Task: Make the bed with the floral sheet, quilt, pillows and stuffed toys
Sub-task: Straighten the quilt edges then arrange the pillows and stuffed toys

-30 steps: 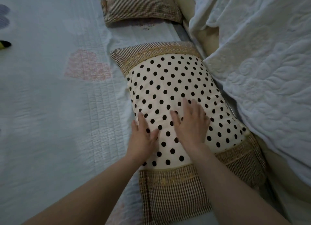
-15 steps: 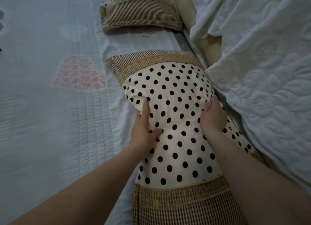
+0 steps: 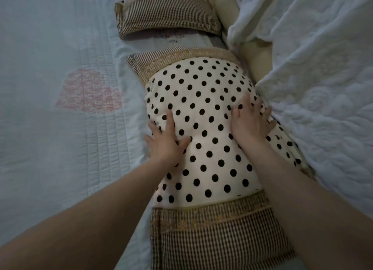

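A polka-dot pillow [image 3: 203, 108] with brown checked ends lies lengthwise on the pale quilted sheet [image 3: 50, 128]. My left hand [image 3: 166, 140] lies flat on its left side with fingers spread. My right hand [image 3: 250, 122] presses flat on its right side, close to the white quilt [image 3: 323, 88]. A second pillow [image 3: 167, 15] of the same kind lies farther up the bed, partly cut off by the top edge.
The white embossed quilt is bunched along the right side, draped over a cream padded bed edge [image 3: 256, 55]. A pink flower print [image 3: 88, 92] marks the sheet left of the pillow. The sheet stretches flat to the left.
My hands went from resting on the pillow's top to gripping its sides, and now lie flat on it with spread fingers. The view has moved closer to the pillow.
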The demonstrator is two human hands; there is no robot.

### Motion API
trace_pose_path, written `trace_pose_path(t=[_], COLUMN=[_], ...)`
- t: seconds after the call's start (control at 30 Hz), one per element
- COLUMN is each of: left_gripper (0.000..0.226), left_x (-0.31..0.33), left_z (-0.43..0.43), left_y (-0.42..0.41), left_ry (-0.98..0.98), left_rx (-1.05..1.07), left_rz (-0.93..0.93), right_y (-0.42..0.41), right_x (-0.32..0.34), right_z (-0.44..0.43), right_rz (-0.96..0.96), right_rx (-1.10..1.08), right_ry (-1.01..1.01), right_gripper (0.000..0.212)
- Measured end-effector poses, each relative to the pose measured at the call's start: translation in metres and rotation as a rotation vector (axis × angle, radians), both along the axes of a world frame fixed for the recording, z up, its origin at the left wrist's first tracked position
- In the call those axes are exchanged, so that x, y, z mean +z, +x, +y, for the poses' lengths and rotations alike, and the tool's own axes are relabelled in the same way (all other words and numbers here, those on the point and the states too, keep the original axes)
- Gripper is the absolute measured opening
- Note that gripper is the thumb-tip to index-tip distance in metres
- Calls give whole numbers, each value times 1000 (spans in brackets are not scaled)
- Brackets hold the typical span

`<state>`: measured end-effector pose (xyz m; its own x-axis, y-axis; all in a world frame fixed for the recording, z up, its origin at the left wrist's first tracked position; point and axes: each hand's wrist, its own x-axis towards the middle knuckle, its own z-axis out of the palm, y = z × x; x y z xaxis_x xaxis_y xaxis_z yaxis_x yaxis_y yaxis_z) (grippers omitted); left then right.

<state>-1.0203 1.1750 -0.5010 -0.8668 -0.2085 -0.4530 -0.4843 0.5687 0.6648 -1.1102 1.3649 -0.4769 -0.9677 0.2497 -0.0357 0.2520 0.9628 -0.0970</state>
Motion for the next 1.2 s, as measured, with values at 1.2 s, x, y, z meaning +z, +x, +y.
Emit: trace_pose_path(t=[1.2], left_gripper=[67], left_x=[77], left_z=[-316], left_y=[154], left_ry=[-741], left_rx=[-59], left_rz=[188], right_y=[176], right_x=[58], right_z=[-345], right_rz=[-37], right_rx=[487], right_ry=[-104], right_gripper=[62])
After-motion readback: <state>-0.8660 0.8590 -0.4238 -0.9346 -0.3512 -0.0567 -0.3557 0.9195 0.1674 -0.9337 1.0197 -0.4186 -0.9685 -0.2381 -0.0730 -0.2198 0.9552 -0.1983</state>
